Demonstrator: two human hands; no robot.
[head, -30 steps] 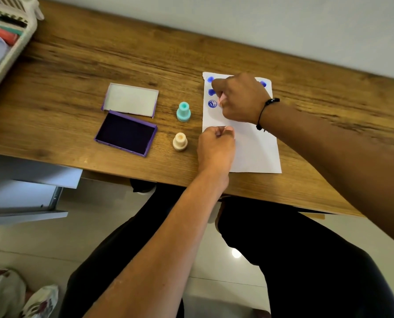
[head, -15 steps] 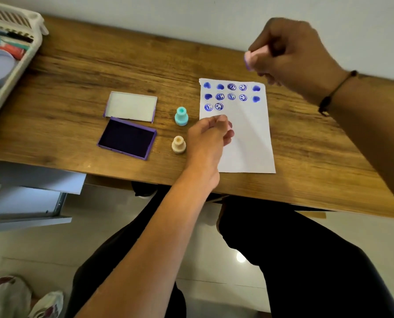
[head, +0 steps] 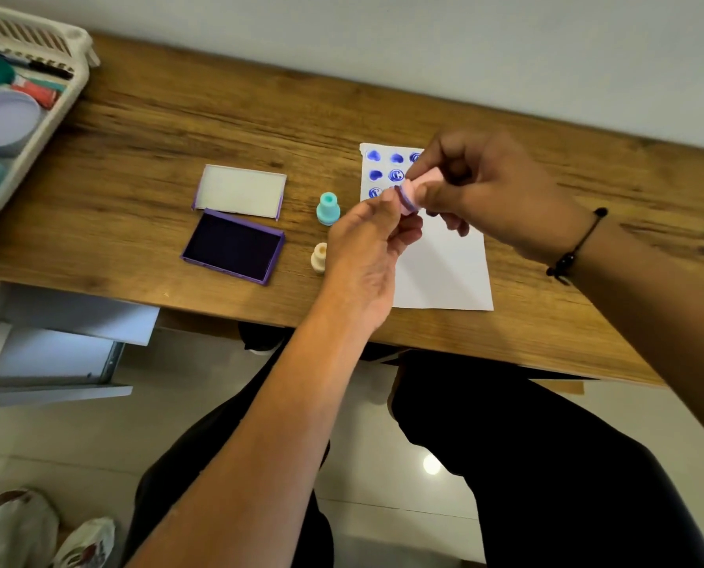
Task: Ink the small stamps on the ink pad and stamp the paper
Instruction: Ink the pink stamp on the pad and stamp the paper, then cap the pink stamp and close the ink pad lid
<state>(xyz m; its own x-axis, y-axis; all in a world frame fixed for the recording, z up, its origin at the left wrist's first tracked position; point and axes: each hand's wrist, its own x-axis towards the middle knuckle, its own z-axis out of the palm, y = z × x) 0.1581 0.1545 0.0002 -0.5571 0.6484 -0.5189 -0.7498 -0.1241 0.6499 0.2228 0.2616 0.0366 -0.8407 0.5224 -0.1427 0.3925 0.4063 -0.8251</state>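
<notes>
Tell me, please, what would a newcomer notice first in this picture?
Both hands meet above the paper: the right hand holds a pink stamp, and the left hand touches its inked end. Blue prints fill the paper's top corner. Left of the hands lies the open purple ink pad.

paper (head: pixel 440 260) top stamps hidden by hands, basket (head: pixel 70 82) cut off – left edge
</notes>
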